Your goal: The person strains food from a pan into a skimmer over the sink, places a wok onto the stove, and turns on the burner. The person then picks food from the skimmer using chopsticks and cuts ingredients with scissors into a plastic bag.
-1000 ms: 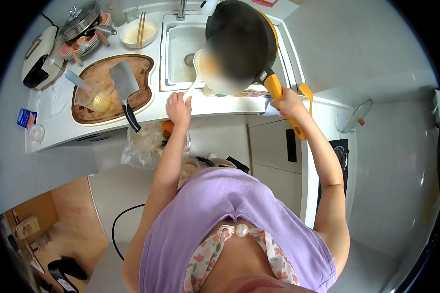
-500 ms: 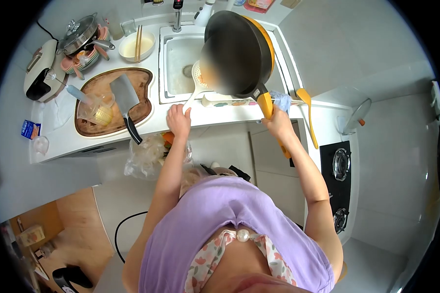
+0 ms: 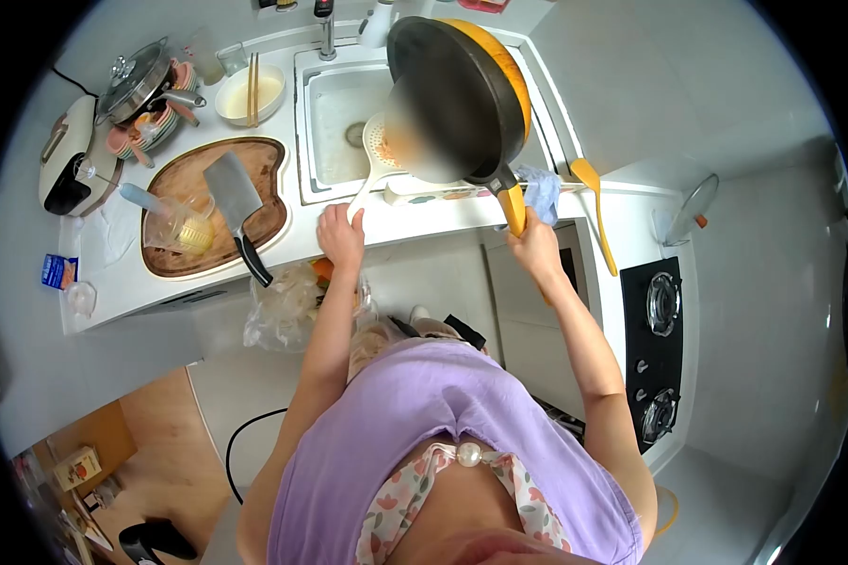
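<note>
My right hand (image 3: 535,243) is closed round the yellow handle of a dark frying pan (image 3: 457,99), which is tilted over the right part of the sink (image 3: 303,122). My left hand (image 3: 340,235) grips the white handle of a slotted ladle (image 3: 379,151) at the sink's front edge. The ladle's head is beside the pan's left side, with something orange at it; a blur hides the detail there. Below the pan, the rim of a white dish with a coloured pattern (image 3: 433,192) shows. A blue cloth (image 3: 542,193) lies to the right of it.
On the left are a cutting board (image 3: 170,179) with a cleaver (image 3: 231,188) and a plastic cup (image 3: 193,234), a bowl with chopsticks (image 3: 269,92), a lidded pot (image 3: 139,85) and a rice cooker (image 3: 71,165). A yellow spatula (image 3: 594,202) and a gas stove (image 3: 648,363) are on the right.
The pan tilts more steeply, its yellow outside showing more. The view has shifted, so the stove shows more fully. Both hands keep their holds.
</note>
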Motion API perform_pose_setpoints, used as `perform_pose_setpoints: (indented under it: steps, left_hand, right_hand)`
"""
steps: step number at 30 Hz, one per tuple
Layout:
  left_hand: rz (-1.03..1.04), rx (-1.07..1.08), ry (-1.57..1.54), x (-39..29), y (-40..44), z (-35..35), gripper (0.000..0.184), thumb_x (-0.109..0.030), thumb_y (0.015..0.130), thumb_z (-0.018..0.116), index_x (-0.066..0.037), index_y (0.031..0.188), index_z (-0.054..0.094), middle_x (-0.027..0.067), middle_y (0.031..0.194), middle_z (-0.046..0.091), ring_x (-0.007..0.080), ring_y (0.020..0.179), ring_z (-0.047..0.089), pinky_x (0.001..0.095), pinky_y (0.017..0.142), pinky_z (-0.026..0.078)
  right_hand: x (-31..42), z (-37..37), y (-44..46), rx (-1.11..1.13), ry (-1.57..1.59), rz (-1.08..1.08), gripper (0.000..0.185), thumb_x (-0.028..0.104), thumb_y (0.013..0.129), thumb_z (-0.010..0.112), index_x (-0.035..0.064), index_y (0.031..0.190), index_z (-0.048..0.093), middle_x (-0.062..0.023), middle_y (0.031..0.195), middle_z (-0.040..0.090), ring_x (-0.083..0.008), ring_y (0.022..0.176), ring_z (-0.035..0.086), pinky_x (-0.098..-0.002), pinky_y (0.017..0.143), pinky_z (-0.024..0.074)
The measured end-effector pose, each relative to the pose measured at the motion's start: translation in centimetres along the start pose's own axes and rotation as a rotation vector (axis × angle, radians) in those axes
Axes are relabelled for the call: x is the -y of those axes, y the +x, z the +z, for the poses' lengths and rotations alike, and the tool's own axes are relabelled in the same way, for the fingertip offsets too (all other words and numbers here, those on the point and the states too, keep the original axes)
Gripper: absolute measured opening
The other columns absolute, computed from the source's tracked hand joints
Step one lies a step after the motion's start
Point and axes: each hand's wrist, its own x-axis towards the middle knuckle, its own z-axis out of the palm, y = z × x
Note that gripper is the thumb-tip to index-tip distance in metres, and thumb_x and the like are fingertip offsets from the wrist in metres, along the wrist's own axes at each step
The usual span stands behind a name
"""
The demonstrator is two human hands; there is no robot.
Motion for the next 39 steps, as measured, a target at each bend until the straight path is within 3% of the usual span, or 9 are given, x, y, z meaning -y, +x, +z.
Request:
perform_pose_setpoints:
  steps: [7,19,23,29,35,39]
  left_hand:
    - [0.009,-0.008,-0.001,0.1,-0.1,0.2,0.023,-0.029,0.077,0.064,-0.009,0.087,0.059,0.0068,0.084,0.052,0.028,0.082,0.051,0.0401,0.07,0.04]
    - [-0.003,-0.018,-0.024,-0.2,0.0,0.0,0.022,-0.028,0.076,0.065,-0.009,0.085,0.059,0.0081,0.083,0.054,0.0293,0.08,0.052,0.0407,0.07,0.041]
    - [0.013,-0.019,-0.022,-0.1,0.0,-0.1,0.022,-0.027,0.074,0.066,-0.009,0.085,0.059,0.0073,0.084,0.053,0.0282,0.082,0.052,0.0398,0.071,0.041]
    - [-0.001,-0.023,-0.029,0.2,-0.1,0.2,0.023,-0.027,0.074,0.066,-0.009,0.086,0.059,0.0076,0.085,0.054,0.0283,0.085,0.051,0.0396,0.071,0.04]
    - [0.008,-0.048,-0.018,-0.1,-0.1,0.0,0.022,-0.026,0.075,0.066,-0.009,0.087,0.059,0.0071,0.084,0.054,0.0286,0.082,0.052,0.0402,0.071,0.041]
    - [0.008,-0.03,-0.014,0.1,-0.2,0.2,0.023,-0.027,0.075,0.066,-0.009,0.087,0.058,0.0072,0.085,0.053,0.0277,0.085,0.051,0.0394,0.071,0.04]
  right_hand:
    - [-1.1,0.6,-1.0,-0.038,0.046,-0.006,0.029,0.013,0.071,0.062,0.0017,0.094,0.048,-0.0249,0.069,0.06,-0.0424,0.068,0.059,-0.0486,0.065,0.0477]
    - [-1.7,-0.2,-2.0,-0.126,-0.04,-0.089,0.033,0.01,0.068,0.065,0.0059,0.097,0.049,-0.022,0.069,0.06,-0.0404,0.069,0.059,-0.047,0.064,0.0473]
    - [-1.4,-0.7,-1.0,-0.055,-0.098,-0.06,0.032,0.007,0.067,0.063,0.0064,0.098,0.051,-0.0223,0.073,0.061,-0.0402,0.072,0.059,-0.0464,0.065,0.0475]
    - [-1.9,-0.4,-0.9,-0.065,-0.094,-0.058,0.034,0.011,0.068,0.064,0.0091,0.1,0.053,-0.0211,0.071,0.061,-0.0385,0.071,0.06,-0.0461,0.066,0.0483]
    - [-2.7,-0.6,-2.1,-0.087,0.144,-0.027,0.031,0.013,0.068,0.066,0.0065,0.096,0.055,-0.0213,0.073,0.061,-0.0371,0.07,0.061,-0.0422,0.065,0.0479]
    - [-2.3,-1.5,-4.1,-0.063,0.44,0.069,0.025,0.01,0.07,0.066,0.0036,0.091,0.054,-0.0122,0.063,0.059,-0.0234,0.053,0.058,-0.0317,0.052,0.0449]
